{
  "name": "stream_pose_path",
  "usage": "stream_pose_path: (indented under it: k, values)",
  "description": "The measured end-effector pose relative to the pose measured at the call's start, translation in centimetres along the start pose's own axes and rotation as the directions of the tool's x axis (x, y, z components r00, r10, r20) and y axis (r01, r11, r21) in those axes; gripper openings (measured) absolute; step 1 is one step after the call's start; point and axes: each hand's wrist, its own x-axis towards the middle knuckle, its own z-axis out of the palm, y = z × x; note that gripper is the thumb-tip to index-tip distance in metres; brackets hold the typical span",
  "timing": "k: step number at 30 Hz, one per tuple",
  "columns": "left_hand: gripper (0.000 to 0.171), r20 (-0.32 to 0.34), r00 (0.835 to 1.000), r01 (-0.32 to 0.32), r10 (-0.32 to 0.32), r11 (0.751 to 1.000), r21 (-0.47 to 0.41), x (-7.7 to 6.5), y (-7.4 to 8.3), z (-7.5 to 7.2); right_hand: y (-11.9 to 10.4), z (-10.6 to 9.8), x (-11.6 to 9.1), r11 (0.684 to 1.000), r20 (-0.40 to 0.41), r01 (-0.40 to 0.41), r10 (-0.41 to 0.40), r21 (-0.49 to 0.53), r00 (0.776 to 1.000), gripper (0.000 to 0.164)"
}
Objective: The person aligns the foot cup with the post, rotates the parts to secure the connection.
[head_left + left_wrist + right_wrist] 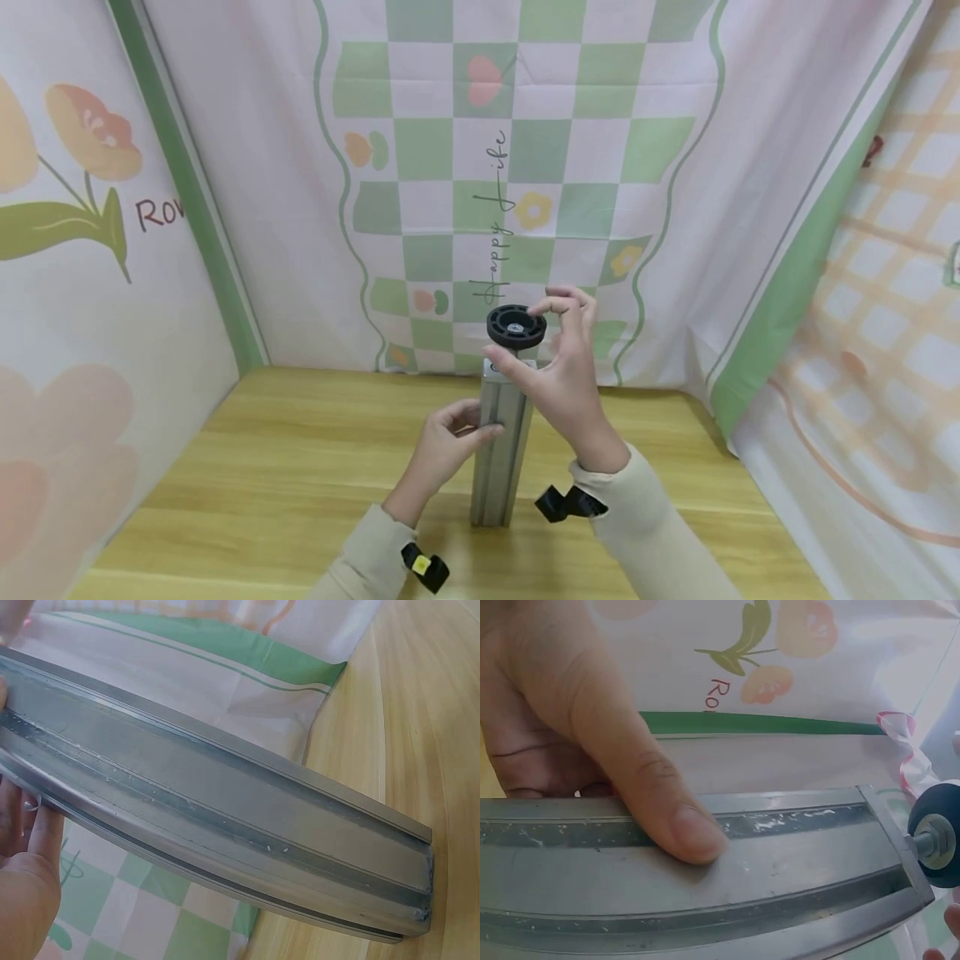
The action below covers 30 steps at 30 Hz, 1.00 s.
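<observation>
A grey aluminium profile [498, 458] stands upright on the wooden table, with lengthwise grooves and specks along its faces. A round black levelling foot [516, 327] sits above its top end on a metal threaded stud [925, 842]. The left hand [446, 446] grips the profile's upper part, its thumb [694, 832] across one face and its fingers round the far side. Around the foot's rim curl the thumb and fingers of the right hand [562, 375]. A fingertip meets the rim; whether the thumb touches it is hard to tell.
Behind the wooden table [300, 467] hangs a green and white checked cloth [427, 150]. Printed cloths also close off the left and right sides. Black wrist mounts [570, 504] are strapped over both sleeves.
</observation>
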Motion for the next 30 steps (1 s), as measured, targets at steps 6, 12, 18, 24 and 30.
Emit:
stream_pose_path:
  k: [6,12,18,24,30]
  values:
    - [0.033,-0.005,1.000,0.012,-0.012,1.000,0.003,0.0,0.0,0.1,0.6,-0.8,0.6,0.968,0.190,-0.110,0.067,0.227,0.980,0.056]
    - [0.034,-0.016,0.999,0.029,-0.029,1.000,0.010,0.0,-0.1,0.1,2.2,-1.2,0.9,0.798,0.357,-0.243,0.038,0.552,0.933,0.056]
    - [0.034,-0.016,0.999,0.029,-0.029,1.000,0.009,0.0,-0.2,0.1,3.3,-1.1,0.7,0.606,0.433,-0.356,0.020,0.711,0.901,0.055]
    - [0.033,-0.018,1.000,0.026,-0.025,1.000,0.008,0.0,-0.2,0.1,3.7,-0.8,0.4,0.542,0.450,-0.411,0.067,0.733,0.891,0.044]
    - [0.032,-0.018,1.000,0.023,-0.023,1.000,0.016,0.0,0.0,0.1,3.7,-0.3,0.2,0.537,0.381,-0.374,0.103,0.756,0.919,0.038]
